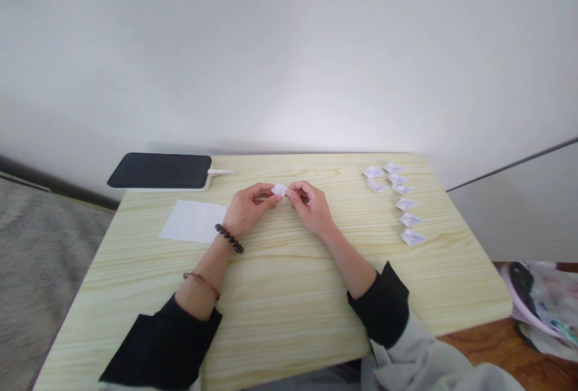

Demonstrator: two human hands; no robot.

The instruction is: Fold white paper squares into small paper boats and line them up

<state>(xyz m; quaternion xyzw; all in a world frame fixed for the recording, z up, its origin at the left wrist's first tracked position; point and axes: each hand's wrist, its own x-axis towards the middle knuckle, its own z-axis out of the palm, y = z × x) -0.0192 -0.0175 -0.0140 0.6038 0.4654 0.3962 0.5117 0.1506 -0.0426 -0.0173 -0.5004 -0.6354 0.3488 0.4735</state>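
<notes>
Between my two hands, a small folded piece of white paper [279,189] is held just above the table. My left hand [251,205] pinches its left side with thumb and forefinger. On its right side, the thumb and fingers of my right hand [310,204] close on the paper. Sheets of white paper [192,221] lie flat beside my left wrist; whether it is one or a stack I cannot tell. Over to the right, several small folded paper boats [405,203] rest on the tabletop in a loose column and cluster.
The light wooden table [289,306] stands against a white wall [289,53]. At its back left lies a black tablet-like device [161,170] with a white plug and cable [220,172]. A bin with a plastic bag [544,300] is on the floor at right.
</notes>
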